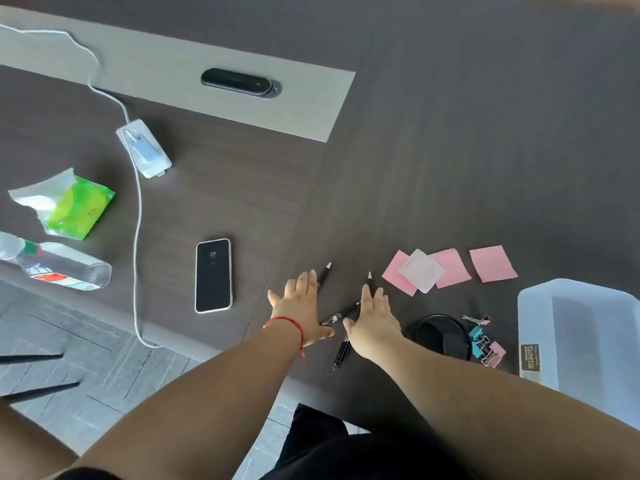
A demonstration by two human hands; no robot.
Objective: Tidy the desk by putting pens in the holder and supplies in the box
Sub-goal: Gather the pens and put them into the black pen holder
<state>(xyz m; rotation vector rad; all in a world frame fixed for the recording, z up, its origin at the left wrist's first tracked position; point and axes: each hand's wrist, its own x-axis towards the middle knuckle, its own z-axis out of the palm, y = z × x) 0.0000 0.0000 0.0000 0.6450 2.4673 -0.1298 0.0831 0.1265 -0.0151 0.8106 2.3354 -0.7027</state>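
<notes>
Three black pens lie near the desk's front edge. One pen (324, 273) pokes out past the fingers of my left hand (300, 306). A second pen (370, 280) runs under my right hand (373, 323), and its lower end shows below the palm. The third pen (341, 314) lies crosswise between the two hands. Both hands rest flat with fingers spread, gripping nothing. A round black pen holder (443, 336) stands to the right. Beside it are binder clips (486, 344) and a translucent plastic box (581, 337). Pink sticky notes (450, 268) lie behind them.
A phone (213, 275) lies left of my hands. Further left are a water bottle (59, 265) on its side, a green tissue pack (72, 207) and a white charger (145, 148) with its cable trailing over the desk's front edge. A cable port (240, 82) sits in the grey strip.
</notes>
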